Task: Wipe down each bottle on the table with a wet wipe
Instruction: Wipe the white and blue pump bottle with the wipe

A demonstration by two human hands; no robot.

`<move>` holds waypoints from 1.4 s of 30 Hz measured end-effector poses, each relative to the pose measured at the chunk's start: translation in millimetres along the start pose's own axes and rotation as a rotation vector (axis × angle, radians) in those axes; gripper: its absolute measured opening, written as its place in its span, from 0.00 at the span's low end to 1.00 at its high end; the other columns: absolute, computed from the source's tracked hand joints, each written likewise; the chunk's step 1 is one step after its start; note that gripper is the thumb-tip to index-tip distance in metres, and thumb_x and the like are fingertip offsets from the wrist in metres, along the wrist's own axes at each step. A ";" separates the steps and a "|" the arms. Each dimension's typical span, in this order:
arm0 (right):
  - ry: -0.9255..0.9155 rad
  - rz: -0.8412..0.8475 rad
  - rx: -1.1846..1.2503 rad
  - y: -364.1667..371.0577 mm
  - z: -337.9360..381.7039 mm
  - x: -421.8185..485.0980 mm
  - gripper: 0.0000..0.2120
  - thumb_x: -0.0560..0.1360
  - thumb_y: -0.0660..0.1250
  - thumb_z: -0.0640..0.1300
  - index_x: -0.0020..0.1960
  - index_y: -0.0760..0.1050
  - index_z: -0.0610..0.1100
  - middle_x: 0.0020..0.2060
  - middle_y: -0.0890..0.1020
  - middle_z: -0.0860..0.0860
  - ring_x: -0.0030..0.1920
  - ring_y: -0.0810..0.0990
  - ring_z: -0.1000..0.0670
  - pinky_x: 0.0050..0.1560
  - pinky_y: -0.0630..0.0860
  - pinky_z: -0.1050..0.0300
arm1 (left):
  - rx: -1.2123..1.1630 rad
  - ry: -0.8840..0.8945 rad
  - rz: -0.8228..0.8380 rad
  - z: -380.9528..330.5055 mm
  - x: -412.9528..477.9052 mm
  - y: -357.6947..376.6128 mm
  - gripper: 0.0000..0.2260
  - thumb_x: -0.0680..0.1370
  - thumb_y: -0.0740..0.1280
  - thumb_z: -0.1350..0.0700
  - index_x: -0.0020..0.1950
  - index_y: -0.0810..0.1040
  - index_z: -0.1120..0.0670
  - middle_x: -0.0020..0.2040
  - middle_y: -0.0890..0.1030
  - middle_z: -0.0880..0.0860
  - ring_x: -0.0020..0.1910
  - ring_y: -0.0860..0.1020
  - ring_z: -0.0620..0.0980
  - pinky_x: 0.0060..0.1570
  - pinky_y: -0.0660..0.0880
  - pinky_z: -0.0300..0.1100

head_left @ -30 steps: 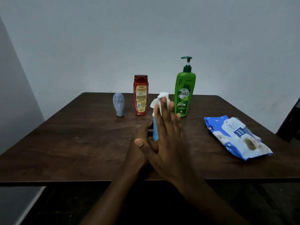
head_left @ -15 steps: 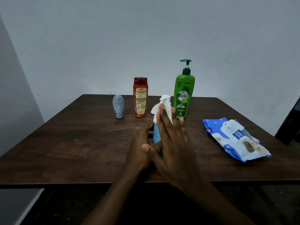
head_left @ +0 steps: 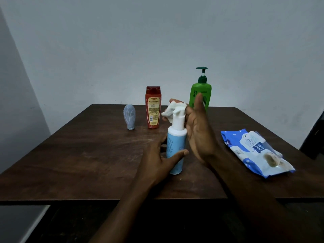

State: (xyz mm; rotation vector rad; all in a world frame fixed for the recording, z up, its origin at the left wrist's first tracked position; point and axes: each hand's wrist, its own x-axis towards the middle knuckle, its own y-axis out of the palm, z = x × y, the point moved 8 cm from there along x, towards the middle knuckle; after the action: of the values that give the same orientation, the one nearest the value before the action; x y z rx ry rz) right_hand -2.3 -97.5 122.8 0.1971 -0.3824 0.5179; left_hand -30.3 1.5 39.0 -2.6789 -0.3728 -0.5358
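A white-and-pale-blue pump bottle (head_left: 176,142) stands near the middle of the dark wooden table (head_left: 87,155). My left hand (head_left: 157,162) grips its lower body, thumb across the front. My right hand (head_left: 198,130) is just right of the bottle, palm turned left and thumb up. Its fingers hold a crumpled white wet wipe (head_left: 171,109) against the pump head. Behind stand a red bottle (head_left: 153,109), a green pump bottle (head_left: 201,92) partly hidden by my right thumb, and a small grey bottle (head_left: 129,116) resting on its cap.
An opened blue and white wet wipes pack (head_left: 254,151) lies on the table's right side. A pale wall rises behind the table. The near table edge runs below my forearms, with dark floor underneath.
My right hand has turned from covering the front of the pump bottle to its right side, so the bottle now shows. The wipe stays at the pump head. My left hand keeps its grip.
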 end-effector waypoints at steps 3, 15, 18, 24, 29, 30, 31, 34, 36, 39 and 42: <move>-0.015 0.064 -0.004 4.6 29.8 13.4 0.47 0.71 0.47 0.74 0.58 0.75 0.31 0.39 0.81 0.46 0.44 0.82 0.51 0.50 0.78 0.62 | 0.020 -0.010 -0.010 -0.4 1.0 -1.5 0.31 0.69 0.77 0.38 0.70 0.76 0.44 0.61 0.81 0.40 0.57 0.80 0.37 0.51 0.78 0.34; -0.798 -0.154 -0.954 0.8 49.9 -32.2 0.14 0.79 0.67 0.35 0.64 0.79 0.38 0.61 0.82 0.45 0.64 0.78 0.52 0.71 0.70 0.51 | 0.011 0.003 0.012 -6.9 -2.0 -2.5 0.24 0.71 0.76 0.43 0.66 0.75 0.40 0.55 0.79 0.33 0.55 0.78 0.31 0.49 0.76 0.31; -0.771 -0.220 -0.959 -10.8 49.8 -30.4 0.13 0.80 0.66 0.36 0.64 0.79 0.37 0.60 0.82 0.46 0.63 0.78 0.54 0.68 0.72 0.55 | 0.020 0.006 0.001 -5.0 -0.1 -2.4 0.30 0.71 0.76 0.41 0.71 0.75 0.44 0.61 0.81 0.40 0.57 0.78 0.36 0.52 0.77 0.34; -0.496 -0.277 -0.693 -22.8 48.0 -17.8 0.10 0.82 0.63 0.38 0.60 0.81 0.41 0.53 0.84 0.54 0.55 0.80 0.63 0.54 0.74 0.71 | 0.009 -0.009 -0.008 -3.6 -0.1 -2.5 0.29 0.70 0.77 0.39 0.70 0.76 0.43 0.60 0.81 0.38 0.56 0.79 0.35 0.52 0.78 0.35; -0.555 -0.162 -0.864 -4.4 62.3 -17.5 0.08 0.80 0.66 0.43 0.56 0.83 0.43 0.51 0.85 0.52 0.53 0.81 0.58 0.54 0.77 0.62 | -0.004 -0.007 -0.001 -2.7 -1.8 -2.0 0.30 0.69 0.75 0.36 0.68 0.77 0.43 0.60 0.82 0.39 0.56 0.80 0.36 0.54 0.80 0.42; -0.621 -0.121 -0.916 2.6 65.1 -22.1 0.08 0.80 0.68 0.41 0.56 0.83 0.42 0.52 0.85 0.51 0.55 0.81 0.57 0.56 0.76 0.62 | -0.004 -0.003 -0.001 -3.3 -2.2 -2.1 0.31 0.68 0.74 0.34 0.67 0.77 0.44 0.60 0.82 0.40 0.57 0.80 0.37 0.55 0.81 0.45; -0.694 -0.091 -0.966 8.4 66.7 -27.1 0.08 0.78 0.69 0.39 0.56 0.83 0.41 0.53 0.85 0.49 0.57 0.81 0.54 0.59 0.75 0.61 | -0.005 0.002 0.001 -3.7 -2.5 -2.0 0.32 0.66 0.72 0.32 0.67 0.77 0.44 0.60 0.82 0.40 0.57 0.80 0.38 0.55 0.81 0.46; -0.840 -0.096 -1.070 12.0 66.2 -37.4 0.12 0.73 0.71 0.30 0.54 0.84 0.38 0.53 0.86 0.46 0.57 0.83 0.50 0.65 0.75 0.56 | 0.001 0.006 0.002 -6.1 -4.4 -1.5 0.36 0.63 0.70 0.29 0.68 0.75 0.42 0.59 0.80 0.38 0.57 0.79 0.37 0.55 0.80 0.43; -0.900 -0.118 -1.085 8.7 68.8 -42.8 0.14 0.70 0.71 0.26 0.53 0.85 0.38 0.52 0.86 0.45 0.56 0.84 0.49 0.66 0.76 0.53 | -0.002 0.011 0.000 -7.3 -5.0 -1.3 0.37 0.63 0.71 0.29 0.68 0.75 0.42 0.58 0.80 0.37 0.56 0.79 0.35 0.55 0.80 0.41; -0.981 -0.129 -1.023 3.7 72.3 -57.9 0.12 0.70 0.72 0.26 0.52 0.85 0.36 0.51 0.86 0.45 0.54 0.84 0.49 0.62 0.78 0.52 | -0.003 0.018 -0.009 -8.1 -4.0 -2.6 0.35 0.65 0.73 0.31 0.68 0.76 0.45 0.58 0.82 0.39 0.56 0.79 0.35 0.54 0.80 0.40; -0.777 -0.333 -0.756 -23.7 72.7 -60.9 0.12 0.74 0.72 0.31 0.55 0.84 0.41 0.52 0.85 0.52 0.54 0.84 0.56 0.58 0.78 0.61 | -0.001 -0.012 -0.008 -3.3 -2.4 -2.2 0.32 0.69 0.76 0.37 0.70 0.76 0.45 0.61 0.82 0.41 0.57 0.80 0.37 0.55 0.81 0.42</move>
State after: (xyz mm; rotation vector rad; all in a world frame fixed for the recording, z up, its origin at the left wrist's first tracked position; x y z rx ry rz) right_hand -61.0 -164.9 162.4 -0.2861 -1.2467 -0.0804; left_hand -34.3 1.6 41.5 -2.6838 -0.3870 -0.5225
